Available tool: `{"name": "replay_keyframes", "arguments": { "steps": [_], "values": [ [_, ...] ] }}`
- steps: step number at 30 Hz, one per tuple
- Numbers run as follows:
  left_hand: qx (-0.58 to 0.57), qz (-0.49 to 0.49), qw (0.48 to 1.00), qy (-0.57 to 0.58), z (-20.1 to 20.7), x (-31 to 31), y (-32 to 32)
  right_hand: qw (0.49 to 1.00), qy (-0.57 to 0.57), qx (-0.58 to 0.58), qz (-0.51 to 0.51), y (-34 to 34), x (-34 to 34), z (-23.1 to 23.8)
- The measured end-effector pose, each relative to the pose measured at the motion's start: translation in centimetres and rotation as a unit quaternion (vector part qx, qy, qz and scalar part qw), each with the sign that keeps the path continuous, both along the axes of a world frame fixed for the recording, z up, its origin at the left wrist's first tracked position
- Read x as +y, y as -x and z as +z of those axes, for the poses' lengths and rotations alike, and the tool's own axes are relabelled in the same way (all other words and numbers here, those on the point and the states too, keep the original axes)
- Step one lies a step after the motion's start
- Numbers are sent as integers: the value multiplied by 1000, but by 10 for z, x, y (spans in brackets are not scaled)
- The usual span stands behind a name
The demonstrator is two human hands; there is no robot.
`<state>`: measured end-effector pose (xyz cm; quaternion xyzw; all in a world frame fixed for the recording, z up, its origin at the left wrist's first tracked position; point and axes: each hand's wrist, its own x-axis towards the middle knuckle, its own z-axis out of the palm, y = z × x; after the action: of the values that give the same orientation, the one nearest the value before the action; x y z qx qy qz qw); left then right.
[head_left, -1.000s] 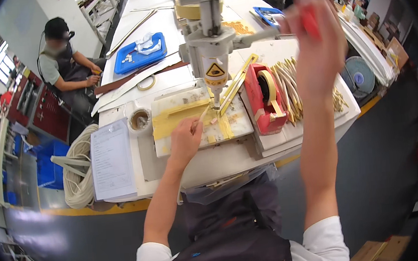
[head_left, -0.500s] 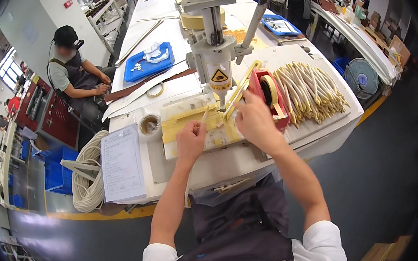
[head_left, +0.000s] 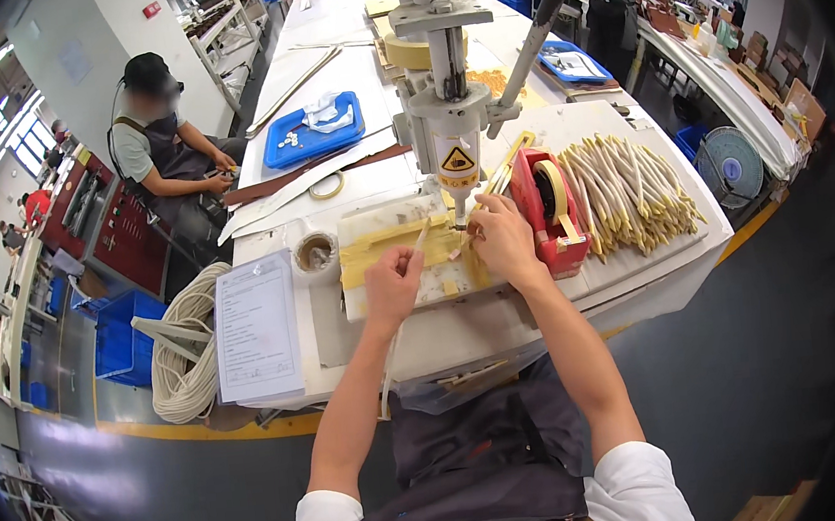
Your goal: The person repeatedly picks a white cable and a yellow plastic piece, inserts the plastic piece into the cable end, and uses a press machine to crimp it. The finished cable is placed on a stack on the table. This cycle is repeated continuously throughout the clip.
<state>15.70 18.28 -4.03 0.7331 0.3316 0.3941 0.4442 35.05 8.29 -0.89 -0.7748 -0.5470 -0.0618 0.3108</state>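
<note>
My left hand [head_left: 394,281] pinches a white cord [head_left: 423,233], whose end points up past the fingertips. The cord's lower length hangs down over the table's front edge. Beside the foot of the bench press [head_left: 446,117], my right hand [head_left: 506,240] is closed with fingertips together. What those fingers hold, if anything, is too small to make out. Both hands are over a pale block [head_left: 366,304] covered partly with yellow tape. To the right stands a red tape dispenser [head_left: 544,193] with a yellowish roll. Next to it lies a pile of white cords [head_left: 632,195] with yellow ends.
A printed sheet [head_left: 256,326] and a tape roll [head_left: 315,252] lie left of the block. Coiled cord [head_left: 183,348] hangs at the table's left end. Behind is a blue tray [head_left: 314,130]. A seated person [head_left: 166,149] works at the left. The press lever [head_left: 541,33] slants up right.
My right hand has come in closer to the press foot, and its fingers have drawn together. My left hand still holds the cord. The view has shifted slightly.
</note>
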Motion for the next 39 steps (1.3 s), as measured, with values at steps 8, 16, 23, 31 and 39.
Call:
{"name": "replay_keyframes", "arguments": {
  "steps": [8,16,23,31,39],
  "values": [
    [-80,-11,988,133,60,-63,50,957,-253,23,138,62,-64,44],
    [-151,-52,974,160,98,-133,81,776,-174,563,226,123,-93,72],
    [-184,-111,916,338,94,-133,85,739,-170,615,216,130,-92,73],
    [-130,-135,927,326,103,-129,78,759,-97,608,213,117,-92,73],
    [-103,-206,913,338,93,-136,96,735,-293,595,142,51,-87,123]
  ]
}}
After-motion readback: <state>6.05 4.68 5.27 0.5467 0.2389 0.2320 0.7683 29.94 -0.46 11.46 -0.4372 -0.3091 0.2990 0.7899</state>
